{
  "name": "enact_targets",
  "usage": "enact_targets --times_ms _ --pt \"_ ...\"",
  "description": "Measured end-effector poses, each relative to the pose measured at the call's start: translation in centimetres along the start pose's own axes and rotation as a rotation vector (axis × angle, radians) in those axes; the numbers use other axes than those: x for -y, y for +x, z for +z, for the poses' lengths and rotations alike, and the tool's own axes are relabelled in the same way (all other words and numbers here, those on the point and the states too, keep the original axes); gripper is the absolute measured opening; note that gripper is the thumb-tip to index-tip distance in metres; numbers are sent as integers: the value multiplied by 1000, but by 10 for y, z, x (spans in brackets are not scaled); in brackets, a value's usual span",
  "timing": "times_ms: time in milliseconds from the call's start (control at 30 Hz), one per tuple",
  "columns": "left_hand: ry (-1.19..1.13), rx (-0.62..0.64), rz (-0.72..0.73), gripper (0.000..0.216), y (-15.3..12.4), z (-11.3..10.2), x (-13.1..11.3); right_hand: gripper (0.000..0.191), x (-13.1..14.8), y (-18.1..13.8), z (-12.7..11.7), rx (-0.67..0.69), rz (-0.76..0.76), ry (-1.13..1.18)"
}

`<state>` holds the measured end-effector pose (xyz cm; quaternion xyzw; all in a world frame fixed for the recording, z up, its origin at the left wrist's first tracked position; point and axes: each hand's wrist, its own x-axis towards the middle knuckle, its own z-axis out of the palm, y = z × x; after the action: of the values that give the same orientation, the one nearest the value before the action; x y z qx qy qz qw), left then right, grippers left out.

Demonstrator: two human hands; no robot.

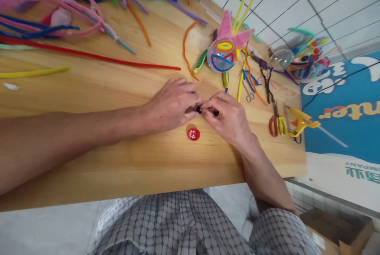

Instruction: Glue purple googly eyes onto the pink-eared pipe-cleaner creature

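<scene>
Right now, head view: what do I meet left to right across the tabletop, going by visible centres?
Yellow fuzzy stick → long red fuzzy stick → bare left hand → small round red dish → bare right hand → small metal scissors → red-and-yellow-handled metal tool → yellow glue gun.

Pale brown table point(142, 168): smooth wood, satin look. Long straight red stem point(89, 54): fuzzy, matt. Small round red dish point(193, 139): smooth, glossy plastic. Yellow glue gun point(299, 121): smooth hard plastic. Clear round ball point(281, 59): glossy, looks plastic. My grey checked clothing point(166, 223): matt woven cloth. Open brown box point(358, 229): matt cardboard.
</scene>
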<state>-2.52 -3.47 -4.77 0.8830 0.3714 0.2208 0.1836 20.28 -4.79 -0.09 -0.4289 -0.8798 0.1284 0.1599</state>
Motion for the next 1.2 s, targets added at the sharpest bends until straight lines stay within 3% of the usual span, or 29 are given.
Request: enact_targets --times_ms 400,633,933,1200 --pt "-41 -17 -16 15 1 -1 -2 21 1 1 2 3 -5 -21" --pt "9 -14 -5 21 1 1 -1 18 3 -7 -7 -107 -29 -14" --pt "14 24 -13 20 2 -4 -3 20 2 -10 3 -38 -49 -48" --pt "30 -23 -4 16 1 1 -2 22 -2 -12 5 -37 -75 -93"
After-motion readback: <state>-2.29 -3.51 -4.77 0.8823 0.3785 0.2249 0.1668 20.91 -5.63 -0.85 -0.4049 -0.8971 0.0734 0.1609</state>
